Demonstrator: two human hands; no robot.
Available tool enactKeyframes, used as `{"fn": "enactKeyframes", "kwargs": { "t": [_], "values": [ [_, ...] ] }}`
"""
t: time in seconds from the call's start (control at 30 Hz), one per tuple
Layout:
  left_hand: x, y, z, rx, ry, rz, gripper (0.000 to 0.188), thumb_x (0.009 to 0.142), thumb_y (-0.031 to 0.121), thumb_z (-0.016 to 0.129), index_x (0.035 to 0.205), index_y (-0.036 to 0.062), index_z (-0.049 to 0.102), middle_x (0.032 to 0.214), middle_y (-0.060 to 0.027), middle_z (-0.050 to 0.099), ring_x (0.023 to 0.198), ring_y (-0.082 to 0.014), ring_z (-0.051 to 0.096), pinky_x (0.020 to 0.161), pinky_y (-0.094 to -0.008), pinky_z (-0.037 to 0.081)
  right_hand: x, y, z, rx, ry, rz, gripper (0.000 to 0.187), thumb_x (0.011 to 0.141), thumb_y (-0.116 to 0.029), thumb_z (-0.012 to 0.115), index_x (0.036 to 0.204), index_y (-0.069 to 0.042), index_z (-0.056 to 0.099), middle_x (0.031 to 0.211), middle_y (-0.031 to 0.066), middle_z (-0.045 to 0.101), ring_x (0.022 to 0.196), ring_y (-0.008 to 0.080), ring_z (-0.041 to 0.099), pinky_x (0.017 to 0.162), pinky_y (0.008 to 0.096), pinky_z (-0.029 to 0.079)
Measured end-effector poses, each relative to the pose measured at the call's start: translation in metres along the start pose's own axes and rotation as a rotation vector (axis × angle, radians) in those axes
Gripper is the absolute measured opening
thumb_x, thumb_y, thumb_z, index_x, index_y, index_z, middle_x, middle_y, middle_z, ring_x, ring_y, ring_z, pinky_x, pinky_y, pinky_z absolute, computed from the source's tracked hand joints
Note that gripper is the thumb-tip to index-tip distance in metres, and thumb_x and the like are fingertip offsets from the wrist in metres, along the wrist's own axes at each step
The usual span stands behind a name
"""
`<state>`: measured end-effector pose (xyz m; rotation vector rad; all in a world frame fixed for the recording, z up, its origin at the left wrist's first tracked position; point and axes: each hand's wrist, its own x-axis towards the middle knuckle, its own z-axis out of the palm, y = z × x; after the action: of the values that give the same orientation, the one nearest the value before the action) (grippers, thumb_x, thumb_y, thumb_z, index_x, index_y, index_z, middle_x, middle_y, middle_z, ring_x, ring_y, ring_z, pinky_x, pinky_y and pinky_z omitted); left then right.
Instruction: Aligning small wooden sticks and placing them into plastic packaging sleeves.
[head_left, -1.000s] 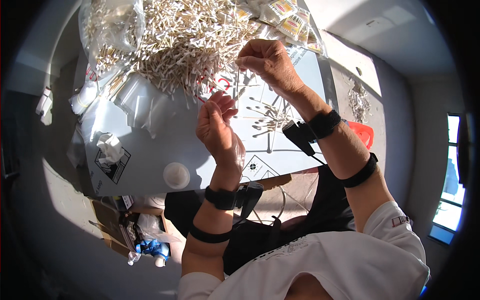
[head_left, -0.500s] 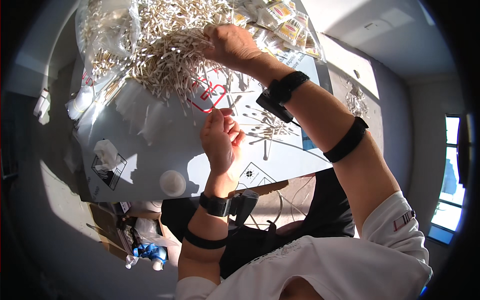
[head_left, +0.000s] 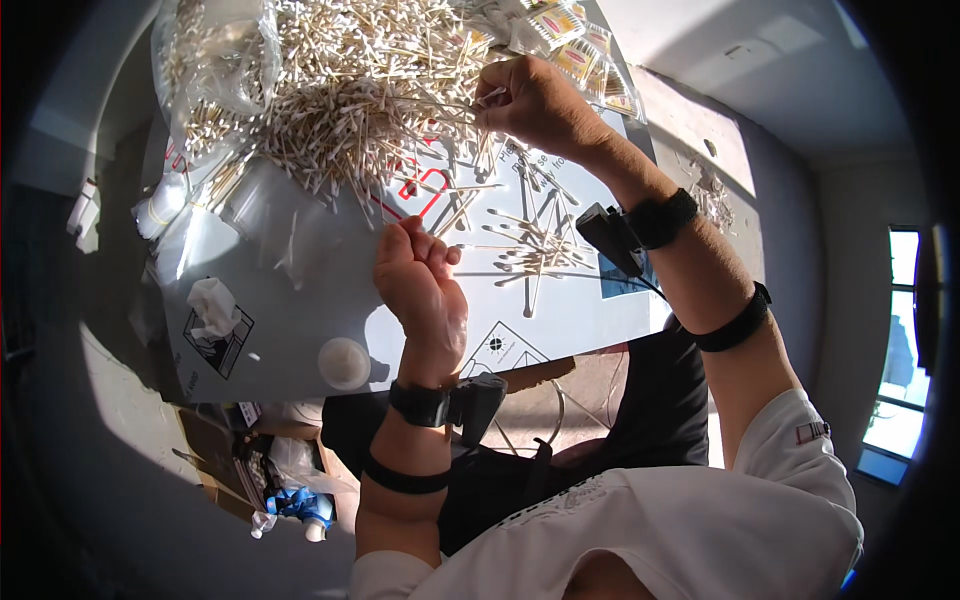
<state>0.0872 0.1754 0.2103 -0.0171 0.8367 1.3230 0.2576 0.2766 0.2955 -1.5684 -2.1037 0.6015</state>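
Right grip (head_left: 525, 100) pinches cotton swabs (head_left: 350, 90) at the heap's edge; left grip (head_left: 420, 275) fisted.

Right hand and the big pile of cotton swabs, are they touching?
Touching. The head view shows the right hand at the edge of the pile of cotton swabs, its fingertips pinching swabs from it.

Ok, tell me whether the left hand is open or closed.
Closed. The left hand is curled into a loose fist above the table, fingers folded onto the palm. Whether it grips anything cannot be told.
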Motion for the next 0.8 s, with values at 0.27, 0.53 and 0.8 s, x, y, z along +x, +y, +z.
{"fn": "enactKeyframes", "kwargs": {
  "t": [0.27,0.53,0.8],
  "values": [
    [-0.002,-0.004,-0.005,-0.052,-0.047,0.135,0.025,0.100,0.029,0.046,0.092,0.0060,0.052,0.061,0.0048,0.031,0.051,-0.0067,0.029,0.054,-0.0262,0.031,-0.030,0.002,0.018,-0.080,-0.044,0.017,0.027,0.073,-0.010,0.073,0.096,0.001,0.065,0.085,0.0129,0.067,0.078,0.0238,0.067,0.070,0.0345,0.052],
    [0.001,-0.001,-0.001,-0.009,-0.026,0.145,0.021,0.100,0.025,0.047,0.096,0.0046,0.052,0.059,0.0055,0.028,0.049,-0.0062,0.027,0.052,-0.0250,0.031,-0.008,-0.013,0.069,-0.205,-0.121,-0.029,0.014,0.073,-0.018,0.066,0.081,-0.006,0.066,0.073,0.0128,0.063,0.073,0.0308,0.065,0.064,0.0402,0.050],
    [0.007,-0.005,-0.004,-0.081,-0.130,0.186,0.027,0.100,0.020,0.047,0.110,-0.0036,0.055,0.078,-0.0031,0.054,0.071,-0.0137,0.052,0.069,-0.0281,0.046,-0.040,-0.036,0.072,-0.033,-0.096,0.108,0.016,0.074,-0.016,0.064,0.073,-0.001,0.060,0.068,0.0162,0.060,0.065,0.0346,0.061,0.058,0.0410,0.048]
  ]
}}
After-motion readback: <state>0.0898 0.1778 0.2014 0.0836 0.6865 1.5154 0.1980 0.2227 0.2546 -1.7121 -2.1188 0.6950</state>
